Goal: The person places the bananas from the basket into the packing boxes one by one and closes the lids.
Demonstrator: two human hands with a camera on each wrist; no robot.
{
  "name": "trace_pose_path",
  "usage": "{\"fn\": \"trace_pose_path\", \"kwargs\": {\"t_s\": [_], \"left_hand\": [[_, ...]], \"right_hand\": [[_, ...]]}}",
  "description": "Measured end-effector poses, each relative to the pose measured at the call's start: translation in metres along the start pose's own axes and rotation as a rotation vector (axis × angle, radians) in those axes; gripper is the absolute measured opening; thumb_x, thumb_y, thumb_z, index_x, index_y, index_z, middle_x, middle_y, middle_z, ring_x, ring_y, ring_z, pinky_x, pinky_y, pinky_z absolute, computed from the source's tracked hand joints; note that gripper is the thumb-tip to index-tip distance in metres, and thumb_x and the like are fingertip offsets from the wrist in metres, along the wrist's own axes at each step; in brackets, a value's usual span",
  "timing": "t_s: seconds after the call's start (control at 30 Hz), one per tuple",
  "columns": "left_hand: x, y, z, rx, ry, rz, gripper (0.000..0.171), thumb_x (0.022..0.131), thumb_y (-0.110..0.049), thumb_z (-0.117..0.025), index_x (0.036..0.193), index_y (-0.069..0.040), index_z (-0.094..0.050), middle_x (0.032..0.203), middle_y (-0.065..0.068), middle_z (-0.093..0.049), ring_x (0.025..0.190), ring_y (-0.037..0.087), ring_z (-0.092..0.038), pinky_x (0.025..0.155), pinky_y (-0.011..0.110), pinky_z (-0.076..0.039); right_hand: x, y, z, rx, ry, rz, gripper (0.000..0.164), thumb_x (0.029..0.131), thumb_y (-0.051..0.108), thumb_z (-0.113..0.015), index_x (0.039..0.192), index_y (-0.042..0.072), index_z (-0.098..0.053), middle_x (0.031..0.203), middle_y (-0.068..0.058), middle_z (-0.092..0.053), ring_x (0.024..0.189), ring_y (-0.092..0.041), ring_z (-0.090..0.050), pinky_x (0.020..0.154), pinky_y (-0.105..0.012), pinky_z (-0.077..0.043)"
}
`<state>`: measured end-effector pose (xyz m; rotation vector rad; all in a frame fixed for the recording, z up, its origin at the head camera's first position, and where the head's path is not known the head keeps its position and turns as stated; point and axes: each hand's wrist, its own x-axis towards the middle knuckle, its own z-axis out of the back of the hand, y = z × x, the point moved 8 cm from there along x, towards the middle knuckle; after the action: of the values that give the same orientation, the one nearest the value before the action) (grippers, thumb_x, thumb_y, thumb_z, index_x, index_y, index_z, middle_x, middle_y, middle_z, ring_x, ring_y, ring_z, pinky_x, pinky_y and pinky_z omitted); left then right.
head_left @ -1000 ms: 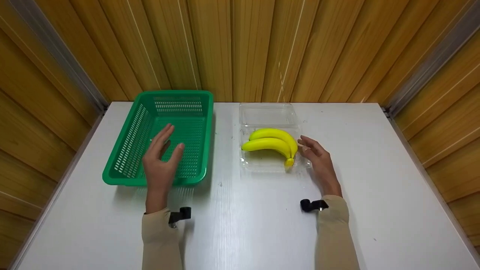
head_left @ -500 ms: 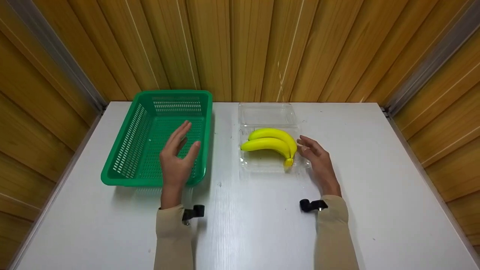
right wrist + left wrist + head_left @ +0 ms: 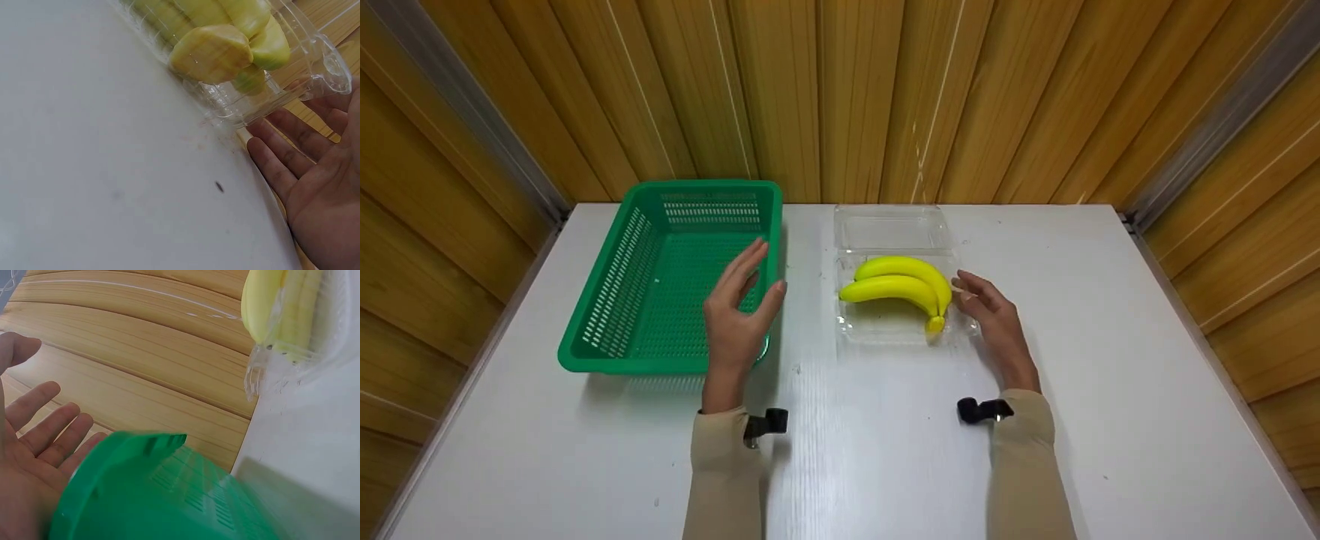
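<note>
Two yellow bananas, joined at the stem, lie in the bottom half of a clear plastic clamshell box. The box's lid is folded back toward the wall. My right hand is at the box's right side, fingers extended and slightly bent; in the right wrist view the fingertips are close to the box's edge, and whether they touch it I cannot tell. Over the right front rim of a green basket hovers my left hand, empty, thumb apart from its straight fingers.
The white table ends at ribbed wood-look panels at the back and both sides. The perforated basket stands left of the clamshell box, with a strip of table between them.
My left hand has moved right, from above the basket's middle to its right rim. My right hand, the bananas and the clamshell box have stayed in place.
</note>
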<state>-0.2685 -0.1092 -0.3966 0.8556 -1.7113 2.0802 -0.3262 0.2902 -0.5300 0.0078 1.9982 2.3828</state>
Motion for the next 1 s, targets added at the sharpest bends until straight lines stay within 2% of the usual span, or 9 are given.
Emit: {"fn": "trace_pose_path", "kwargs": {"t_s": [0.4, 0.6, 0.7, 0.83, 1.0], "left_hand": [[0.000, -0.006, -0.022, -0.022, 0.026, 0.014, 0.049, 0.095, -0.008, -0.078, 0.142, 0.001, -0.066, 0.151, 0.014, -0.060, 0.140, 0.028, -0.055, 0.110, 0.044, -0.050], [-0.002, -0.004, -0.031, -0.022, 0.037, 0.043, 0.050, 0.096, -0.009, -0.078, 0.143, 0.000, -0.065, 0.152, 0.013, -0.059, 0.140, 0.027, -0.055, 0.111, 0.044, -0.049], [-0.003, -0.002, -0.036, -0.015, 0.043, 0.057, 0.050, 0.096, -0.010, -0.077, 0.144, -0.001, -0.065, 0.152, 0.012, -0.059, 0.141, 0.027, -0.055, 0.111, 0.042, -0.049], [-0.004, 0.000, -0.045, -0.022, 0.058, 0.064, 0.050, 0.097, -0.010, -0.077, 0.144, -0.001, -0.065, 0.152, 0.012, -0.059, 0.142, 0.027, -0.054, 0.110, 0.043, -0.050], [-0.005, -0.002, -0.055, -0.022, 0.081, 0.067, 0.049, 0.097, -0.012, -0.078, 0.143, -0.002, -0.066, 0.151, 0.011, -0.060, 0.142, 0.027, -0.054, 0.109, 0.043, -0.051]], "right_hand": [[-0.002, 0.002, 0.000, -0.014, 0.001, 0.024, 0.051, 0.111, 0.033, -0.057, 0.159, 0.017, -0.051, 0.156, -0.007, -0.056, 0.138, -0.023, -0.057, 0.117, -0.035, -0.042], [-0.003, 0.005, -0.003, 0.005, 0.015, 0.015, 0.051, 0.113, 0.026, -0.055, 0.160, 0.011, -0.048, 0.157, -0.010, -0.054, 0.139, -0.025, -0.056, 0.116, -0.033, -0.042], [-0.003, 0.005, -0.003, -0.004, 0.015, 0.012, 0.051, 0.113, 0.026, -0.055, 0.161, 0.010, -0.047, 0.157, -0.011, -0.054, 0.140, -0.025, -0.055, 0.118, -0.035, -0.041], [-0.002, 0.003, -0.001, -0.008, 0.009, 0.015, 0.052, 0.112, 0.031, -0.057, 0.160, 0.014, -0.049, 0.156, -0.009, -0.055, 0.140, -0.024, -0.056, 0.120, -0.039, -0.038], [-0.001, 0.001, 0.001, -0.003, 0.006, 0.003, 0.051, 0.112, 0.030, -0.057, 0.160, 0.016, -0.049, 0.157, -0.008, -0.054, 0.139, -0.023, -0.056, 0.120, -0.038, -0.039]]}}
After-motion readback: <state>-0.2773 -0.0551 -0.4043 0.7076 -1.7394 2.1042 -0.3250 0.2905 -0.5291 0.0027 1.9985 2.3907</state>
